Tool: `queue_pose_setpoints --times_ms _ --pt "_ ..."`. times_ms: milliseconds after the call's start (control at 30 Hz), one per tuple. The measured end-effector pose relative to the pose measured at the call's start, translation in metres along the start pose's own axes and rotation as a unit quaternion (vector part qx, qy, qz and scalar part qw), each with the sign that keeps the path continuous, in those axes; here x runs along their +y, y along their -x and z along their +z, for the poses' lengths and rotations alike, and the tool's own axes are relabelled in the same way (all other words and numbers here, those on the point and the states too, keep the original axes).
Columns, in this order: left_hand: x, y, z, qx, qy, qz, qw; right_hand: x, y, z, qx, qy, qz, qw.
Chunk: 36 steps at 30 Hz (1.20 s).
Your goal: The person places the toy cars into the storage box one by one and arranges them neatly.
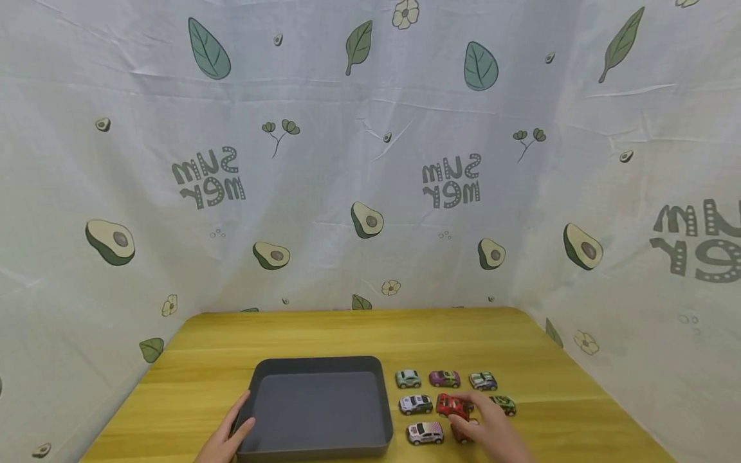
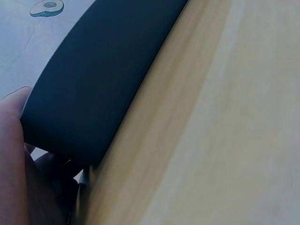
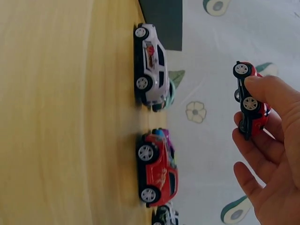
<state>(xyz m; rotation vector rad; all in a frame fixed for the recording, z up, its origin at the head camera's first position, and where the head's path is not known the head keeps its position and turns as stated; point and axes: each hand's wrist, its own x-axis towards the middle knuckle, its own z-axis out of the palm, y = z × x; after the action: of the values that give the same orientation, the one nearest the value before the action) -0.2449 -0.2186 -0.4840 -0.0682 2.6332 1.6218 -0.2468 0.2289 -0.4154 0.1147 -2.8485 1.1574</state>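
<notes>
My right hand (image 1: 489,426) pinches a red toy car (image 3: 255,101) between thumb and fingers, raised above the table. In the right wrist view its wheels and underside face the thumb. Another red toy car (image 3: 158,173) stands on the table below, partly hidden by the hand in the head view. At the left, my left hand (image 1: 228,432) grips the side of a dark grey rectangular tray (image 1: 315,411), with the thumb at its rim and the other fingers low on the outer wall. The tray's bare floor shows.
Several toy cars stand right of the tray: a white one (image 1: 425,433), a white-and-green one (image 1: 415,404), a pale green one (image 1: 408,379), a purple one (image 1: 444,379), a blue-and-white one (image 1: 483,381) and a green one (image 1: 503,404). A printed curtain (image 1: 324,193) surrounds the wooden table (image 1: 550,399).
</notes>
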Motion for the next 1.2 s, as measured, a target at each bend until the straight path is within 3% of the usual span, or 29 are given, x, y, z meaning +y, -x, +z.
queue_pose_setpoints --times_ms 233,500,1033,1200 --pt "-0.001 0.0 0.001 0.004 -0.004 0.002 1.0 -0.011 -0.003 0.008 -0.009 -0.005 -0.062 0.998" --pt "-0.002 0.002 0.0 -0.002 0.023 -0.011 0.9997 -0.024 -0.007 0.023 -0.026 -0.017 -0.095 0.995" --pt "0.0 0.0 0.0 -0.008 0.009 -0.01 0.9999 -0.053 -0.015 0.048 -0.06 -0.015 -0.13 0.99" --pt "-0.002 -0.002 -0.001 -0.018 0.034 -0.003 0.9993 -0.061 -0.016 0.058 -0.071 -0.023 -0.148 0.986"
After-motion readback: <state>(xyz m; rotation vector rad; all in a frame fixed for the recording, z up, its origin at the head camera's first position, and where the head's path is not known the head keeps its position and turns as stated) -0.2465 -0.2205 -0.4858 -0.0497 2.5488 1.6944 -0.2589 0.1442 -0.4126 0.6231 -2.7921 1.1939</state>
